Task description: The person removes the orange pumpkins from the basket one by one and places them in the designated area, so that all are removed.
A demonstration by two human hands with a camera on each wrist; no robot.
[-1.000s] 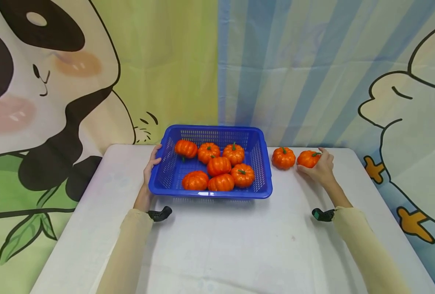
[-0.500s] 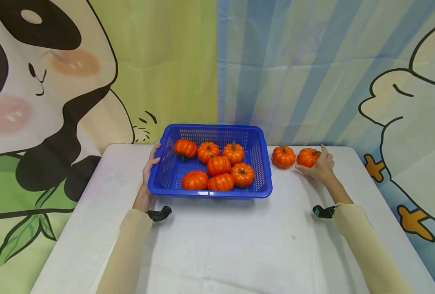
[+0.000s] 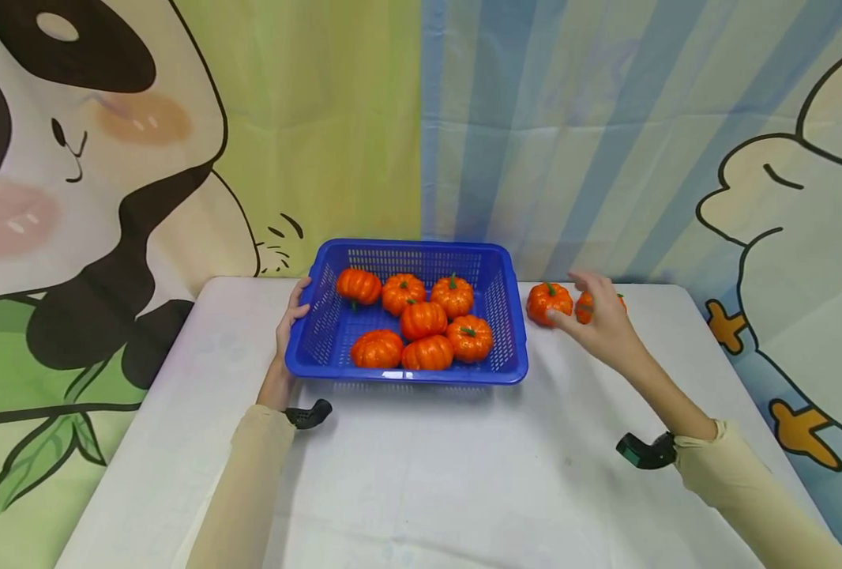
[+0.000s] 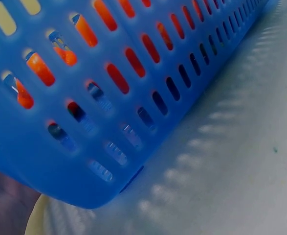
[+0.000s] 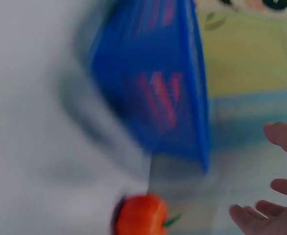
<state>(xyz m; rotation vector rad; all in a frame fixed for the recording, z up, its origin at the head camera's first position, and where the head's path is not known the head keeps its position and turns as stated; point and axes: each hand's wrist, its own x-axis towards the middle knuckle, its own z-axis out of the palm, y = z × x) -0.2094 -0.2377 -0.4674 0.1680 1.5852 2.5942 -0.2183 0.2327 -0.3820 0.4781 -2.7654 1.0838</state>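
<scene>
My left hand [image 3: 287,335] holds the left side of a blue perforated plastic basket [image 3: 407,374], fingertips right at its rim. Inside the basket lie several small orange pumpkins [image 3: 423,321]. In the left wrist view the basket wall [image 4: 148,112] fills much of the picture, and orange shows through its slots. My right hand [image 3: 604,325] hangs with thumb and fingers spread, holding nothing. It partly covers one pumpkin [image 3: 584,308] on the table. Left of that sits another pumpkin [image 3: 550,300], which my thumb overlaps in the head view. The right wrist view shows one pumpkin [image 5: 141,215], blurred.
A white cloth-covered table [image 3: 421,474] lies under everything. Close behind its back edge hangs a printed curtain [image 3: 350,118] with a panda and a white bird. A black wrist camera [image 3: 646,451] sits at my right cuff, with another camera [image 3: 310,414] at the left cuff.
My right hand has come off the right-hand pumpkin, which stays on the table, and moved left and up toward the other loose pumpkin. Left hand and basket keep their place.
</scene>
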